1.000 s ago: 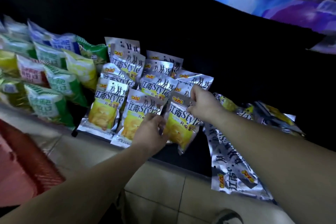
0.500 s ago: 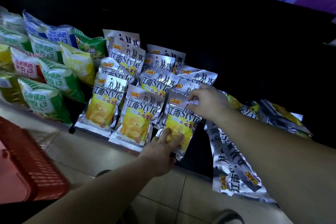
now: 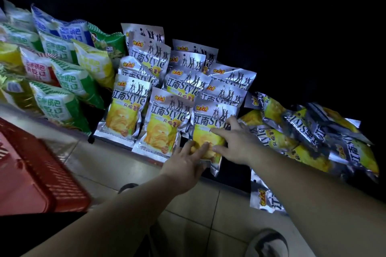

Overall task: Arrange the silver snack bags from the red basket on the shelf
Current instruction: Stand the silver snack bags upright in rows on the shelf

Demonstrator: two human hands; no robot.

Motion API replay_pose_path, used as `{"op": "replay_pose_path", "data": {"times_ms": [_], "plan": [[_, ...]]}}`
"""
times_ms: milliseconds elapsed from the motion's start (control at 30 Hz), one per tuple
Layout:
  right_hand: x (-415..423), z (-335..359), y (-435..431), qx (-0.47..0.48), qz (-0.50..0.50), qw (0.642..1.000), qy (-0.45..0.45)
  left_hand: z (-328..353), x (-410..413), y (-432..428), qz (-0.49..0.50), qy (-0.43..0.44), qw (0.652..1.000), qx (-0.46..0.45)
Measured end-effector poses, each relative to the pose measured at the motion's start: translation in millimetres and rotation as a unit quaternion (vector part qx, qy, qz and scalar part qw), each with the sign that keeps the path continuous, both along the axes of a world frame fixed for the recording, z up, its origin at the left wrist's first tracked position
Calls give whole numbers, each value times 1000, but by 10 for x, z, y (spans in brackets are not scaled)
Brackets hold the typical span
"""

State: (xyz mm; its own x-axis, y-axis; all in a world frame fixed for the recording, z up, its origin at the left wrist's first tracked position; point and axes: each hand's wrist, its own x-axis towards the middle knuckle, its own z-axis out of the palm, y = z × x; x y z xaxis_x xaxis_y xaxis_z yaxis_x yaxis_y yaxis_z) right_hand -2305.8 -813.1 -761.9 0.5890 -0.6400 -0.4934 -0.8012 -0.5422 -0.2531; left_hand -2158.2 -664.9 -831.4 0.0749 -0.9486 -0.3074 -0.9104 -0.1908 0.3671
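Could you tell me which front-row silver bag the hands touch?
The rightmost front-row bag: left hand and right hand lie on it; the middle bag and leftmost bag are untouched.

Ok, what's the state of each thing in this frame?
front right silver bag: upright at shelf edge, both hands on it.
left hand: fingers straight on its lower front.
right hand: fingers spread flat on its right side.
other rowed silver bags: upright, overlapping.
loose silver bags: lying jumbled at right.
red basket: lower left, inside unseen.
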Motion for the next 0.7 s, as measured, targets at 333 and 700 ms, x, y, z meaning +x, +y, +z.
{"op": "replay_pose_path", "data": {"times_ms": [333,700], "plan": [[-97,164,-63,-34,-82,993,-82,297,-123,-183,14,-76,996,-39],[-1450,859,339,20,-208,978,-18,757,-1046,-601,-11,131,991,11]]}}
